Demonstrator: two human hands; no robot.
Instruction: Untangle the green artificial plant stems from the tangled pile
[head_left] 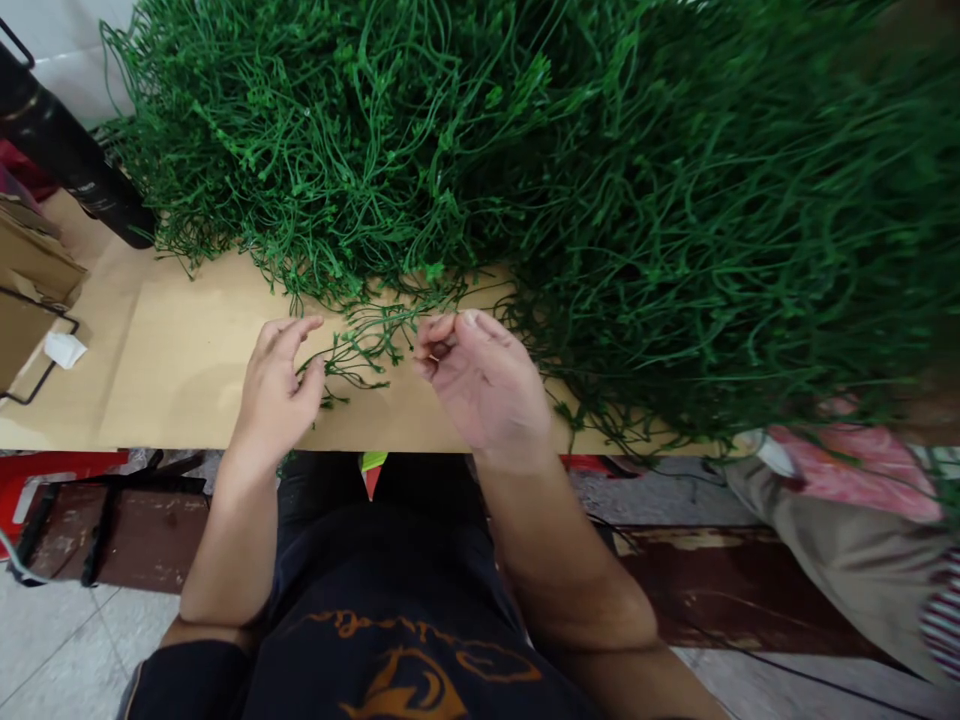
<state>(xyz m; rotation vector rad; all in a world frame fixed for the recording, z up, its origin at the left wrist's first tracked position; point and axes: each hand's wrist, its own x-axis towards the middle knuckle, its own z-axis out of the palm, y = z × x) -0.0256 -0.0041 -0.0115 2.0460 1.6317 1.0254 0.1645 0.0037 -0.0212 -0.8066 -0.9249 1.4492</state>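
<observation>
Head view, looking down. A tan worktop [172, 370] carries a large heap of green plastic sprigs [570, 180] that fills the upper frame and overhangs the near edge at right. Both hands rest at the heap's near margin, 1 loose sprig [367, 345] lying between them. The left hand [279, 385] pinches the sprig's left end between thumb and fingers [300, 330]; the right hand [484, 380], fingers curled inward, meets its right end. A black cylinder [67, 150] lies at upper left, with a cardboard box [30, 270] and a scrap of white paper [65, 349] nearby. Another person's clothing [847, 500] shows at lower right.
</observation>
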